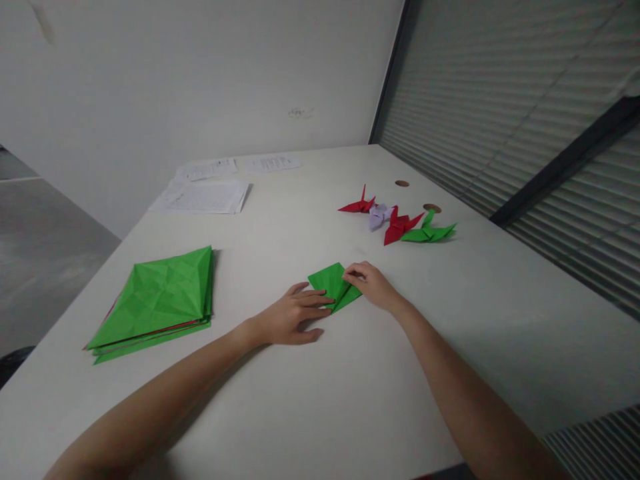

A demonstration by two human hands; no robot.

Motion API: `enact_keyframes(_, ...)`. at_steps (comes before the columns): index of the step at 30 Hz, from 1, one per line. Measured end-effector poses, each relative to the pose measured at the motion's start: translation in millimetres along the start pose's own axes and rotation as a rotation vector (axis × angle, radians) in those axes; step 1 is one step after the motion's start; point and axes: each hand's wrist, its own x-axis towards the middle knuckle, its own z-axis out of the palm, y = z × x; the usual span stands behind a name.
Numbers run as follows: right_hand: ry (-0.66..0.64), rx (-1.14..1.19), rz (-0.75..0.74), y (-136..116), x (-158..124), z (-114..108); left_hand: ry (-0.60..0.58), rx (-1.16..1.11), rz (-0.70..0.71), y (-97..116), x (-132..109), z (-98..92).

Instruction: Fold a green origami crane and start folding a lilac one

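Small green folded paper (329,275) sits just right of frame centre, slightly below mid-height, flat on the white table (280,230), between two bare hands. Left hand (295,317) is open, palm down, fingers spread; fingertips lie over the paper's lower left part, and the thumb rests on the table below it. Right hand (371,283) is closed in a pinch, thumb and fingertips together at the upper right edge, gripping the flap there; how much paper is between the fingertips is hard to tell, too small and partly hidden. Key relation: from the left palm the paper lies to the right and a bit up in the frame; from the right hand it lies left and slightly down. Neither hand is clearly nearer, both touch it, left on the lower left side, right on the upper right. Long axis runs roughly left to right, tipping down toward the right corner; one corner points down the frame, just beside the left fingertips, and a fold line slants from that corner up toward the right fingertips. Stack of creased paper (160,290) is well apart at left; a row of four paper birds (429,233) is at upper right.
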Motion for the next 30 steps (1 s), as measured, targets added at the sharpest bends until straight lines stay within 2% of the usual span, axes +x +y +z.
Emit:
enact_keyframes(5,0.026,-0.229,-0.035,-3,5,11,0.002,-0.006,-0.005,-1,0,0.5)
enact_keyframes(12,0.092,-0.461,-0.004,-12,4,26,0.023,-0.016,-0.030,-1,1,2.3)
enact_keyframes(16,0.089,-0.483,-0.022,-15,3,26,0.052,-0.023,-0.067,2,2,3.5)
enact_keyframes(24,0.135,-0.444,0.041,-13,3,29,0.041,0.046,-0.040,4,3,3.1)
enact_keyframes(30,0.142,-0.441,0.027,-11,4,29,0.034,0.052,-0.033,4,3,3.5)
